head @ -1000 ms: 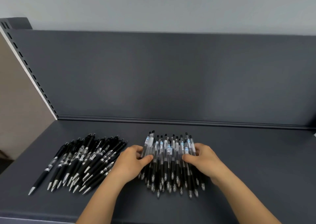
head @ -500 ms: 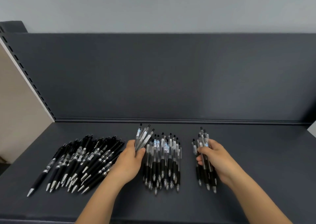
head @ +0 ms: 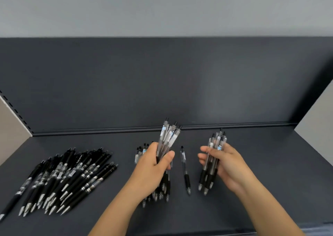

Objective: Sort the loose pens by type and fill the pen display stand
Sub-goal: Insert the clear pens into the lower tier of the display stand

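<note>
My left hand (head: 153, 165) grips a bundle of clear-barrelled pens (head: 168, 136), lifted and tilted with the caps fanning up to the right. Under it a few more clear pens (head: 141, 152) lie on the shelf, partly hidden by the hand. My right hand (head: 225, 161) holds a second bundle of clear pens (head: 215, 147) nearly upright, tips down. One single clear pen (head: 185, 171) lies on the shelf between the hands. A heap of black pens (head: 66, 178) lies at the left. No display stand is in view.
Everything rests on a dark grey shelf (head: 270, 190) with a dark back panel (head: 162, 82). A slotted upright (head: 16, 111) borders the left side. Pale walls show at both far edges.
Both hands have pulled apart, splitting the clear pens into two lifted bundles. The left bundle has grown and risen; one pen now lies alone between the hands. The view has shifted right.
</note>
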A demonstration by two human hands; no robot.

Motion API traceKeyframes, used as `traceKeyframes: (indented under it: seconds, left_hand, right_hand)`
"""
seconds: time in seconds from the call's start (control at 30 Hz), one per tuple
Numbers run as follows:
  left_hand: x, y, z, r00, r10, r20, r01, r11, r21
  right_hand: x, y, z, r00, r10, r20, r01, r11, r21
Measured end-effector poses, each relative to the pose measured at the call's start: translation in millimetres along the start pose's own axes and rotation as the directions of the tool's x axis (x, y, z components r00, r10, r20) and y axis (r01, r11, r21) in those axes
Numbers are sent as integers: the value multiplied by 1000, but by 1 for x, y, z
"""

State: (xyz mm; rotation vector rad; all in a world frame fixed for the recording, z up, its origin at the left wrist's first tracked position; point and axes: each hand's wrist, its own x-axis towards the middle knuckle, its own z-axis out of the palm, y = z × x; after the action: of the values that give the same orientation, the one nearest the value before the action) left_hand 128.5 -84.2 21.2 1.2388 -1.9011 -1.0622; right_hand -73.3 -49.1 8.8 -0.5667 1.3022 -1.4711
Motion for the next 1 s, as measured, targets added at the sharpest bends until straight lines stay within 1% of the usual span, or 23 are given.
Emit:
traceKeyframes:
  seconds: [0.1, 0.17, 0.23, 0.33, 0.43, 0.53, 0.6, 0.73, 0.9, 1.0]
  left_hand:
    - [3, 13, 24, 996, -9, 85, 19, 993, -114]
    - [4, 18, 40, 990, -61, 127, 84, 979, -185]
    - [4, 23, 53, 975, -116, 189, 155, 967, -204]
    - [4, 30, 68, 952, -161, 260, 215, 957, -193]
    - [5, 37, 79, 943, -195, 270, 257, 942, -218]
    - [5, 46, 90, 937, -197, 289, 271, 932, -242]
    - [5, 51, 98, 934, -192, 302, 273, 927, -256]
    - [7, 54, 111, 947, -176, 269, 243, 939, -243]
    - [7, 56, 122, 959, -154, 240, 209, 951, -227]
    - [4, 56, 125, 958, -151, 245, 209, 950, -232]
  right_hand:
    - [-4, -3, -6, 1000, 16, 22, -18, 996, 90]
    - [-6, -4, -10, 1000, 11, 27, -14, 990, 138]
    - [-9, -5, -15, 999, -1, 32, -5, 982, 187]
    - [-12, -10, -22, 999, -17, 51, 6, 976, 217]
    - [-11, -16, -32, 998, -16, 68, -2, 966, 257]
    - [-9, -21, -42, 996, -17, 85, -9, 955, 297]
    - [-8, -24, -49, 994, -32, 101, 3, 961, 275]
    - [-8, -27, -61, 990, -49, 132, 21, 979, 203]
    - [-3, -26, -72, 992, -20, 124, -6, 979, 206]
    - [-3, -24, -75, 994, -10, 107, -12, 979, 204]
